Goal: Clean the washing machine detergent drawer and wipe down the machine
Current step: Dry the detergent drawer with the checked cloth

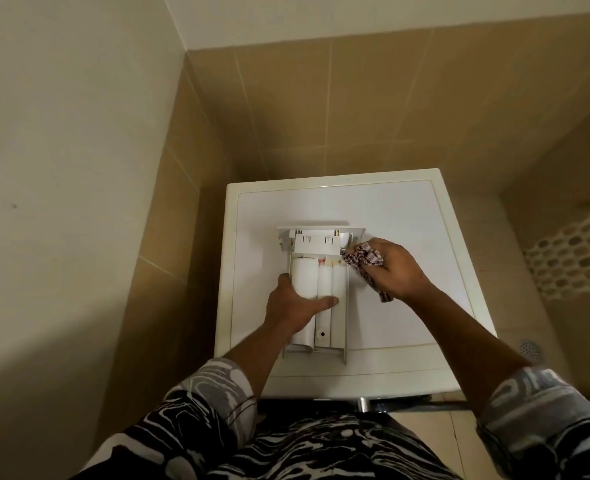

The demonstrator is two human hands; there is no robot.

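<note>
A white detergent drawer lies on top of the white washing machine, its front panel pointing away from me and its underside facing up. My left hand rests across the drawer's middle, thumb on the left edge and fingers stretched over the ribs. My right hand grips a crumpled red-and-white patterned cloth and presses it against the drawer's far right corner, near the front panel. A tail of the cloth hangs under my right wrist.
The machine stands in a corner between beige tiled walls. A white perforated basket sits at the right. A floor drain shows on the tiles to the right of the machine. My patterned clothes fill the bottom of the view.
</note>
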